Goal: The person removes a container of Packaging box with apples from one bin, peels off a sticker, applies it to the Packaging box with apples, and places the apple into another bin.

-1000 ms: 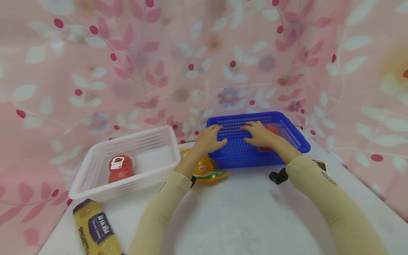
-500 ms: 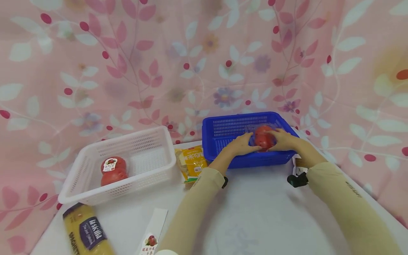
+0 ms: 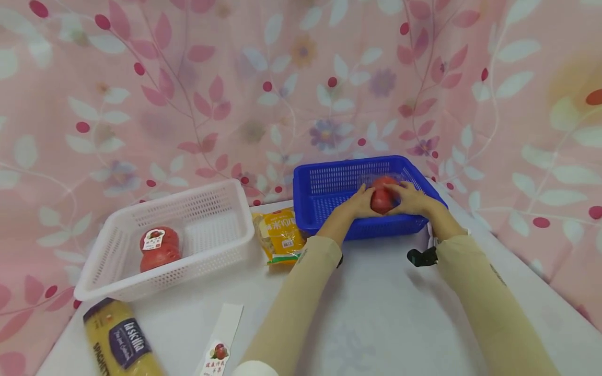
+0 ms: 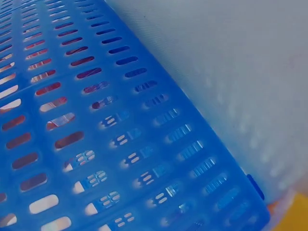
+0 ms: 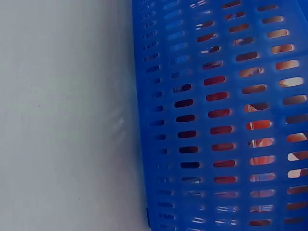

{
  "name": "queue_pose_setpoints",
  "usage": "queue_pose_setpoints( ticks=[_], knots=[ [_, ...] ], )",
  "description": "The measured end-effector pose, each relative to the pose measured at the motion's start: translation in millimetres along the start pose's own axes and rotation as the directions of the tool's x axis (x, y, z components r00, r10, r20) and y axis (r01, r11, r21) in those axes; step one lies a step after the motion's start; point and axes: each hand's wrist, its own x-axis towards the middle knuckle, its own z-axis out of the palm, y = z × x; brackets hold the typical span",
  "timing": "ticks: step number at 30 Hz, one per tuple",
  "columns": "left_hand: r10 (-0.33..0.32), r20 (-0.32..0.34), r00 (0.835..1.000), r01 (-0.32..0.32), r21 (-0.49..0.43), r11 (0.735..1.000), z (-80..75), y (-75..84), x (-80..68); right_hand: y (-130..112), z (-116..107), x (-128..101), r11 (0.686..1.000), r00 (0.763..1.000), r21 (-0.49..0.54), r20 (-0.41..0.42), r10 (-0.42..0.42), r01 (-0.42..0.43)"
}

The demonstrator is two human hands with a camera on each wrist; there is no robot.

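Pink floral curtain [image 3: 263, 125] behind, spaghetti pack [image 3: 123, 342] cut off below. Left hand [image 3: 359, 203] and right hand [image 3: 410, 201] grip red fruit [image 3: 383, 195] inside blue basket [image 3: 388, 227], partly hiding it. Basket wall blocks wrist views; yellow bag [image 3: 284, 232] alongside.

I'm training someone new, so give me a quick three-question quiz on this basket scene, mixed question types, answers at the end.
1. True or false: the left hand and the right hand are both on the red pack in the blue basket.
2. Which lies between the blue basket and the white basket?
A) the spaghetti pack
B) the yellow bag
C) the paper strip
3. What is stuck on the red item inside the white basket?

Key:
1. True.
2. B.
3. A white label.
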Motion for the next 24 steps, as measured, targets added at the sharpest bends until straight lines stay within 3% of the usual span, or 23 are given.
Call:
queue_pose_setpoints(
  ticks=[5, 11, 18, 24],
  knots=[
    [0.017, -0.036, 0.999, -0.016, 0.027, 1.000, -2.0, 0.5, 2.7, 1.1, -2.0, 2.0, 0.998, 1.000, 0.059, 0.016, -0.013, 0.012],
    [0.021, -0.091, 0.996, -0.026, -0.059, 0.998, -0.7, -0.8, -1.5, 0.7, -1.2, 2.7, 0.997, 0.998, 0.069, 0.027, -0.049, 0.047],
    [-0.033, -0.023, 0.999, 0.032, -0.017, 0.999, 0.6, 0.3, 1.5, 1.2, -2.3, 2.7, 0.995, 0.997, 0.095, 0.063, -0.042, 0.036],
    [-0.087, -0.029, 0.996, 0.088, 0.032, 0.996, 3.8, -1.2, -1.6, 1.8, 1.0, 1.1, 0.991, 0.996, 0.128, 0.076, -0.054, 0.044]
  ],
)
